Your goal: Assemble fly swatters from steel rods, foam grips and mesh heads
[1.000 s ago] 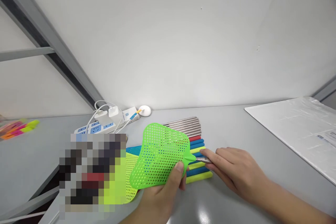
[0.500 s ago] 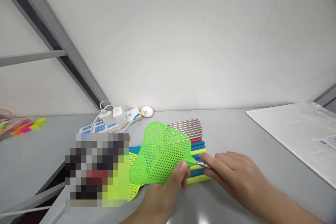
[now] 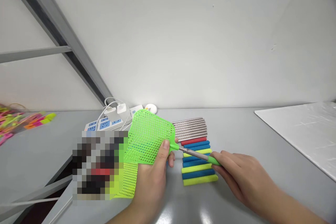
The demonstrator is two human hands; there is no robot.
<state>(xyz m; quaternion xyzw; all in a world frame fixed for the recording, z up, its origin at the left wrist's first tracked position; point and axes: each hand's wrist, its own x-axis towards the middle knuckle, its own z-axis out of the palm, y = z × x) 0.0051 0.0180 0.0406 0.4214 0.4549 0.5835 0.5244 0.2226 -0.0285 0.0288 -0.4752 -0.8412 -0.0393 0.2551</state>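
Observation:
A green fly swatter (image 3: 152,136) with a perforated head is held in both hands above the table. My left hand (image 3: 154,175) is closed on the lower edge of the head, near its neck, thumb on top. My right hand (image 3: 238,171) wraps round the green handle, at the right end of the metal rod (image 3: 195,153). Under the rod lies a row of blue, yellow and red handle tubes (image 3: 199,180). Silver metal rods (image 3: 193,127) lie side by side behind them. A yellow swatter head (image 3: 127,182) rests to the left, partly hidden by my left hand.
A white power strip (image 3: 105,124) with plugged-in chargers and cables stands at the back left, by the wall. A white sheet-like package (image 3: 301,129) lies at the right. Several colourful pieces (image 3: 39,122) are at the far left. A blurred patch hides part of the left side.
My left hand has moved the swatter head left, away from my right hand. More of the metal rod and the green handle now show between my hands. The view has shifted slightly.

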